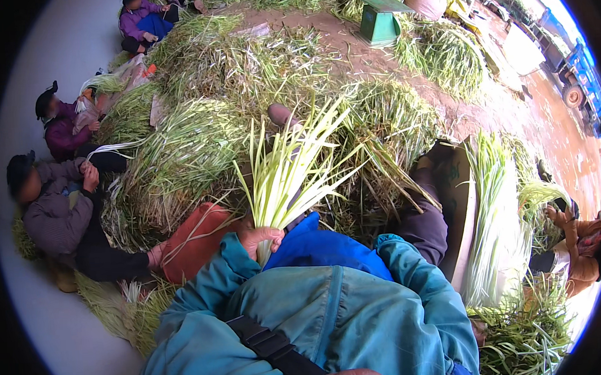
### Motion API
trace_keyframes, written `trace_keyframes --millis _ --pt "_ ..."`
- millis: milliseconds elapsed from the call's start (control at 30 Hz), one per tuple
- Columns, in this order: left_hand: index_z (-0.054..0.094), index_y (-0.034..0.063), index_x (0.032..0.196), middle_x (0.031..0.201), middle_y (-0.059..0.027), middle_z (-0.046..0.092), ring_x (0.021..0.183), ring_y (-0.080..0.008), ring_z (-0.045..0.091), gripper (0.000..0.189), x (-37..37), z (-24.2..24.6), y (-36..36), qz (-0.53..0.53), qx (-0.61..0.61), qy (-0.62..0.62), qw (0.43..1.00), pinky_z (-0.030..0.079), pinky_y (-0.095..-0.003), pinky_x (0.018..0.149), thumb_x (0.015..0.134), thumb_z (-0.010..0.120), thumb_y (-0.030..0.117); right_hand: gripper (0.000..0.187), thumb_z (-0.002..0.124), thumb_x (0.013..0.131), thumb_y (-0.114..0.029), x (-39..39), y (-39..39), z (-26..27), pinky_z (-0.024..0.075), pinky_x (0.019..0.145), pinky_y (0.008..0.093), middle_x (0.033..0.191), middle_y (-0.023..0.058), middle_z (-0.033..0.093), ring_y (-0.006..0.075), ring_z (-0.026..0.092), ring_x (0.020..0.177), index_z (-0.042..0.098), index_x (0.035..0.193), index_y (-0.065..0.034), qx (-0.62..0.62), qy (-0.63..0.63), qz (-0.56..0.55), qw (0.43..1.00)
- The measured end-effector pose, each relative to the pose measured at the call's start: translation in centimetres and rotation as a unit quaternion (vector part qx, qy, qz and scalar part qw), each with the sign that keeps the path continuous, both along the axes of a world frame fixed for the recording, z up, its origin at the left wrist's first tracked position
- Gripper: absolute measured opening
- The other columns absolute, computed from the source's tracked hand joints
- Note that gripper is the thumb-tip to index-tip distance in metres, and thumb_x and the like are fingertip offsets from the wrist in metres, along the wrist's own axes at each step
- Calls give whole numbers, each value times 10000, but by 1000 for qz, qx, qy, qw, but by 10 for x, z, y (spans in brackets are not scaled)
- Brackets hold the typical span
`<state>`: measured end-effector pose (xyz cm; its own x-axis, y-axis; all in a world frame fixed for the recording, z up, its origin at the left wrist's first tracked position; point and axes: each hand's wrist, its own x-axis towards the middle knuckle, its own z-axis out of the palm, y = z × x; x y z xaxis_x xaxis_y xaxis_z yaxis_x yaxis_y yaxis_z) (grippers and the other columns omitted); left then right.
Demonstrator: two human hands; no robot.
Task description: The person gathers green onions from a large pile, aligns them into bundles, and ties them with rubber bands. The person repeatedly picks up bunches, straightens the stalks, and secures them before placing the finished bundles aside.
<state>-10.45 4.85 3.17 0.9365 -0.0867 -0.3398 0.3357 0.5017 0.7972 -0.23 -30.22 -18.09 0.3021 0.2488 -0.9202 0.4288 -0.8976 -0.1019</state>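
Observation:
My left hand (pixel 261 239) is closed around the base of a bunch of yellow-green garlic chives (pixel 290 173). The long flat leaves fan up and away from me, above the blue apron (pixel 328 246) on my lap. My right sleeve (pixel 409 263) ends in a cuff by the apron's right side, and the hand beyond it is out of view. Before my legs lies a heap of loose leaves and withered stalks (pixel 388 113). To my right, a long sheaf of green leaves with white stems (pixel 488 229) rests beside a cardboard edge (pixel 458 221).
Leaf heaps (pixel 193 147) spread ahead and left. A co-worker in a grey jacket (pixel 60 218) sits at left, near a red cloth (pixel 197 237); another co-worker (pixel 580 250) handles leaves at right. Farther off are a green weighing scale (pixel 379 23) and a blue truck (pixel 582 79).

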Motion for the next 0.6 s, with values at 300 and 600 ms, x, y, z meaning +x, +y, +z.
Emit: trace_keyframes --millis 300,600 --pt "581 -24 878 674 -110 574 547 -167 553 197 4 -6 19 40 -56 50 996 459 -264 475 730 673 66 371 544 889 -297 26 -16 59 493 814 377 992 122 668 273 635 882 610 1110 -6 530 61 -649 542" --pt "504 26 756 657 -57 496 538 -158 495 203 9 -14 40 105 -42 25 993 411 -287 540 772 603 203 528 418 952 -351 -13 -4 296 414 981 384 1232 182 530 273 539 1104 388 1312 33 797 -50 -514 313"
